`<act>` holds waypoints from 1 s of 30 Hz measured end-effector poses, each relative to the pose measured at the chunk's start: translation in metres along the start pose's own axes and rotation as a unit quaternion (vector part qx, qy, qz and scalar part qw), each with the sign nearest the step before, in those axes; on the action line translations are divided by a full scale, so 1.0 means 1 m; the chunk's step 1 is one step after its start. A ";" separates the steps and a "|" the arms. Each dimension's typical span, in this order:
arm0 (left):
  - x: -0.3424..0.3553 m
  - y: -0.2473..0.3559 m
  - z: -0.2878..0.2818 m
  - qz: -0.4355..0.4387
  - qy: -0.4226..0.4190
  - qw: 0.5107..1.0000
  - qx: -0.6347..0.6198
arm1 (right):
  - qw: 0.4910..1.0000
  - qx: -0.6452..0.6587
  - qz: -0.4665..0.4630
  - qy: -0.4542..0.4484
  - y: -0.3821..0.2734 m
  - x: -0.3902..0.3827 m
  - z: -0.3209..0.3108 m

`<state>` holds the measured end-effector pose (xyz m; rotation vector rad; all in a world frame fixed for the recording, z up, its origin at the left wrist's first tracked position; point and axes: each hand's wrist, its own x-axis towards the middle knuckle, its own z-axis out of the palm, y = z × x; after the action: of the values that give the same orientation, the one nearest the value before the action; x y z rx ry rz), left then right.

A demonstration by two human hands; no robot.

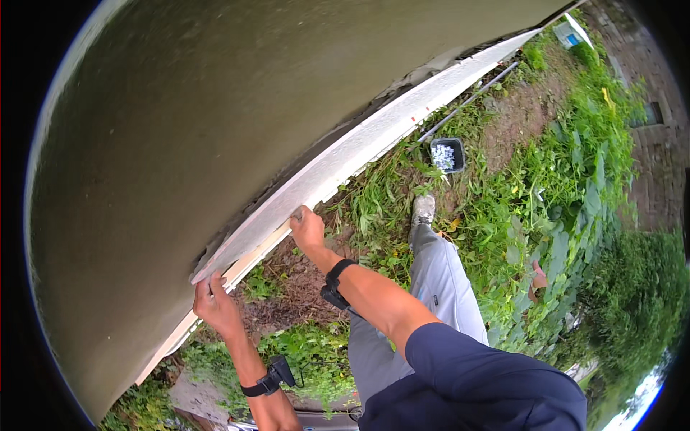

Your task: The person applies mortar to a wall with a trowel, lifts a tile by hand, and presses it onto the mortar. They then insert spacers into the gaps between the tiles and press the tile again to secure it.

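A long grey-white strip [345, 159] runs along the foot of a large olive-grey wall [194, 122]. Under its near end lies a pale cream board [257, 253], which continues toward the lower left. My left hand [217, 307] pinches the strip's near end, thumb and fingers closed at its corner. Farther along, my right hand [307, 228] is closed over the outer edge where strip and board meet; its fingertips are partly hidden. Torn, dark material shows in the gap between the strip and the wall. Both wrists wear black bands with small devices.
A black tub [447, 155] of small white pieces stands on the ground beyond my shoe [424, 209]. Near it a thin grey pole [468, 100] lies alongside the strip. A white bucket [571, 32] stands far off. Leafy plants [532, 237] cover the ground at right.
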<state>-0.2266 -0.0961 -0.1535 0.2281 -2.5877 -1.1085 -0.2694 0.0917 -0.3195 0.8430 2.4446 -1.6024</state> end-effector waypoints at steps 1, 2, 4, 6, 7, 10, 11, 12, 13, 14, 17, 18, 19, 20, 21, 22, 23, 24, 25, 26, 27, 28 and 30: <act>0.000 0.003 0.002 -0.007 0.001 1.000 0.002 | 1.000 0.001 -0.001 0.013 -0.002 0.002 -0.006; 0.000 0.005 0.003 -0.014 0.003 1.000 0.007 | 1.000 -0.009 0.006 -0.005 -0.003 0.004 -0.011; 0.000 -0.001 0.003 -0.007 -0.008 1.000 0.006 | 1.000 -0.015 0.013 -0.020 -0.002 0.002 -0.009; -0.001 0.006 0.010 -0.017 -0.003 1.000 0.007 | 1.000 -0.012 -0.007 0.025 0.002 0.004 -0.012; 0.000 0.008 0.007 -0.014 -0.004 1.000 0.016 | 1.000 -0.016 0.000 0.012 0.001 0.002 -0.012; 0.000 0.025 0.014 -0.016 -0.019 0.999 0.048 | 0.999 0.021 0.010 -0.029 0.011 0.009 -0.033; -0.002 0.031 0.018 -0.031 -0.023 0.998 0.049 | 0.999 0.025 0.009 -0.018 0.015 0.008 -0.044; -0.003 0.030 0.014 -0.025 -0.021 0.998 0.053 | 0.999 0.004 -0.009 -0.031 0.016 -0.001 -0.051; -0.006 0.029 0.012 -0.043 -0.011 0.998 0.039 | 0.999 -0.019 -0.026 -0.043 0.019 -0.005 -0.065; -0.009 0.028 0.011 -0.060 -0.001 0.998 0.024 | 0.999 -0.014 -0.026 -0.040 0.023 -0.004 -0.081; -0.019 0.016 0.002 -0.089 -0.005 0.996 0.004 | 0.984 -0.079 -0.036 -0.156 0.026 0.002 -0.140; -0.020 0.016 0.003 -0.076 0.007 0.997 0.016 | 0.980 -0.078 -0.022 -0.180 0.024 0.006 -0.169; -0.020 0.027 0.006 -0.110 -0.033 0.993 0.010 | 0.978 -0.113 -0.040 -0.170 0.026 0.015 -0.201; -0.020 0.033 0.007 -0.106 -0.038 0.994 0.010 | 0.974 -0.146 -0.058 -0.165 0.027 0.020 -0.228; -0.022 0.038 0.007 -0.104 -0.037 0.994 0.007 | 0.972 -0.172 -0.056 -0.151 0.028 0.023 -0.253; -0.021 0.044 0.009 -0.100 -0.033 0.994 0.002 | 0.969 -0.199 -0.057 -0.137 0.028 0.031 -0.278; -0.022 0.051 0.014 -0.113 -0.028 0.993 -0.010 | 0.972 -0.201 -0.038 -0.117 0.034 0.039 -0.302; -0.022 0.050 0.016 -0.111 -0.032 0.993 -0.006 | 0.974 -0.202 -0.019 -0.098 0.041 0.046 -0.323; -0.022 0.048 0.021 -0.110 -0.024 0.994 -0.011 | 0.975 -0.210 -0.047 -0.046 0.065 0.059 -0.341; -0.023 0.046 0.026 -0.109 -0.018 0.994 -0.015 | 0.973 -0.218 -0.071 0.006 0.099 0.073 -0.356; -0.023 0.045 0.025 -0.108 -0.026 0.994 -0.008 | 0.973 -0.224 -0.042 0.037 0.128 0.087 -0.368; -0.022 0.043 0.024 -0.144 -0.018 0.989 -0.017 | 0.971 -0.229 -0.014 0.066 0.152 0.102 -0.379; -0.021 0.041 0.023 -0.178 -0.012 0.984 -0.015 | 0.966 -0.225 0.067 0.105 0.195 0.128 -0.397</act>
<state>-0.2159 -0.0466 -0.1438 0.6955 -2.6137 -1.2699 -0.1965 0.5455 -0.3509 1.1038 2.6638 -0.8925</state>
